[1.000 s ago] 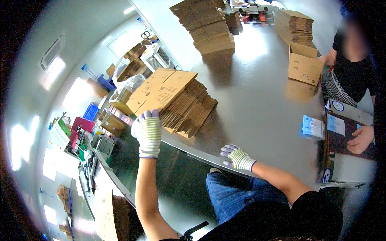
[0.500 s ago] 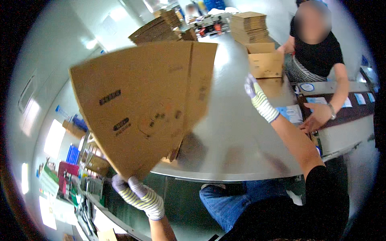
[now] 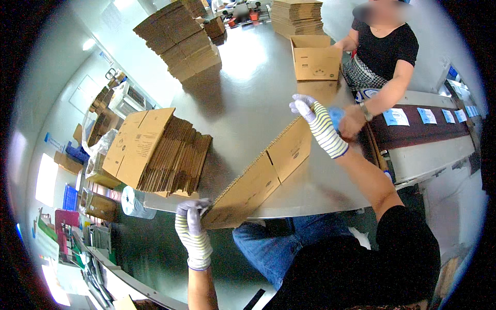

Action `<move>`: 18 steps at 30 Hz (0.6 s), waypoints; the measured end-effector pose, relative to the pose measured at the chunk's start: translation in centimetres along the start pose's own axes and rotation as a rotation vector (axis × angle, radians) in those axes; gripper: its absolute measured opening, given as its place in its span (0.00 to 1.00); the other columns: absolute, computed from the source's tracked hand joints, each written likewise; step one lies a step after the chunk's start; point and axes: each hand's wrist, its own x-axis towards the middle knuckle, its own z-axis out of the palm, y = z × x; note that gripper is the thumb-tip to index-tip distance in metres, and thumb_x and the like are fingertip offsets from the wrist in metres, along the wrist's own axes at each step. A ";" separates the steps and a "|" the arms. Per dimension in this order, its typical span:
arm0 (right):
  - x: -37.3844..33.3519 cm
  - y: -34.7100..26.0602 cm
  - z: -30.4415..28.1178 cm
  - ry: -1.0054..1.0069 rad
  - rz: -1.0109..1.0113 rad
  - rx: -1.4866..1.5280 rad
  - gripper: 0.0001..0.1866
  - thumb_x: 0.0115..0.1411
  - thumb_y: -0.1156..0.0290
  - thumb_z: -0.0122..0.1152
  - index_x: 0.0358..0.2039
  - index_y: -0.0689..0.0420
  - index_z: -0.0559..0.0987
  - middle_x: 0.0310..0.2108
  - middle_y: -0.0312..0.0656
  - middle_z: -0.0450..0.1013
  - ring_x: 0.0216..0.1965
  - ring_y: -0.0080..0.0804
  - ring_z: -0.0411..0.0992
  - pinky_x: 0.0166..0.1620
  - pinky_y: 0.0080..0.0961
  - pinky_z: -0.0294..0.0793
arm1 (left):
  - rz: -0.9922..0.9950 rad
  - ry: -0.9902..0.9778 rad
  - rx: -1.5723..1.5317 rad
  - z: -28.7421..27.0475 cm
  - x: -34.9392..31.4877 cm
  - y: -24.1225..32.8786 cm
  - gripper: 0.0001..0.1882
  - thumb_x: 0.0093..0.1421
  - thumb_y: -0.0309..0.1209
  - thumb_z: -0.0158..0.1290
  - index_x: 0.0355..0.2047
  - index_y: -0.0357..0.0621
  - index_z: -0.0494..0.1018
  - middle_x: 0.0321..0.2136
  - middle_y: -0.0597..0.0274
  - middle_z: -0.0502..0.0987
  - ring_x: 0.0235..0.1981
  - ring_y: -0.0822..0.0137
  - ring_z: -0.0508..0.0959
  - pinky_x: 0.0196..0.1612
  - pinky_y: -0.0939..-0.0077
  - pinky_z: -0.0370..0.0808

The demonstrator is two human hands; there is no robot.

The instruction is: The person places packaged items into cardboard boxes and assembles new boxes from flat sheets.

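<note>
At the far left, a blue crate (image 3: pixel 71 197) sits among clutter well apart from the tabletop (image 3: pixel 232 129). A clear plastic roll (image 3: pixel 137 201) shows just beyond the near edge, by a leaning stack of flattened boxes (image 3: pixel 155 150) whose top piece tilts toward the left. Farther back rises a taller brown stack (image 3: pixel 178 44). The left hand (image 3: pixel 194 227), in a striped glove with purple fingertips, is closed on the lower left corner of a flattened carton (image 3: pixel 258 178). That carton is held tilted on a slant between the 2 hands, its left end crossing the near edge in view and its right end over the tabletop. The right hand (image 3: pixel 316 121), gloved alike, is at the carton's upper right end with its fingers bent; whether it grips or only touches, I cannot tell. Behind it an open box (image 3: pixel 316 63) stands on the tabletop, with 1 more stack of flat cardboard (image 3: pixel 297 18) beyond. A co-worker's bare hand (image 3: pixel 352 121), blurred, is just beside the right glove. Rightmost, blue-and-white packets (image 3: pixel 397 117) lie in a row on a dark belt (image 3: pixel 413 133).
</note>
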 end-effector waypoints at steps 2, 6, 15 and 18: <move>-0.4 -0.5 0.2 0.136 0.010 -0.255 0.25 0.54 0.63 0.67 0.48 0.62 0.72 0.39 0.40 0.73 0.42 0.27 0.70 0.48 0.26 0.70 | -0.017 0.131 0.127 1.0 0.7 0.4 0.10 0.58 0.22 0.53 0.41 0.41 0.70 0.36 0.64 0.75 0.40 0.73 0.74 0.48 0.77 0.70; -1.0 -3.9 4.4 -0.040 -0.025 -0.127 0.31 0.49 0.65 0.70 0.51 0.62 0.70 0.45 0.40 0.71 0.48 0.28 0.67 0.53 0.27 0.66 | -0.003 0.286 0.204 -1.0 0.7 0.8 0.10 0.57 0.22 0.54 0.41 0.40 0.70 0.36 0.68 0.73 0.37 0.75 0.71 0.46 0.80 0.68; 1.6 0.3 4.0 0.020 0.106 -0.541 0.21 0.56 0.53 0.62 0.40 0.58 0.79 0.33 0.34 0.75 0.38 0.20 0.70 0.42 0.18 0.67 | -0.075 0.214 0.273 0.3 1.4 0.0 0.07 0.59 0.25 0.52 0.38 0.40 0.73 0.37 0.64 0.74 0.39 0.72 0.70 0.50 0.76 0.65; 1.9 0.8 4.7 -0.217 0.181 -0.435 0.23 0.55 0.53 0.63 0.41 0.59 0.78 0.35 0.35 0.75 0.38 0.20 0.71 0.41 0.18 0.68 | -0.201 0.312 0.316 -1.7 0.5 -0.4 0.09 0.58 0.27 0.52 0.39 0.40 0.74 0.39 0.65 0.74 0.41 0.72 0.70 0.52 0.75 0.64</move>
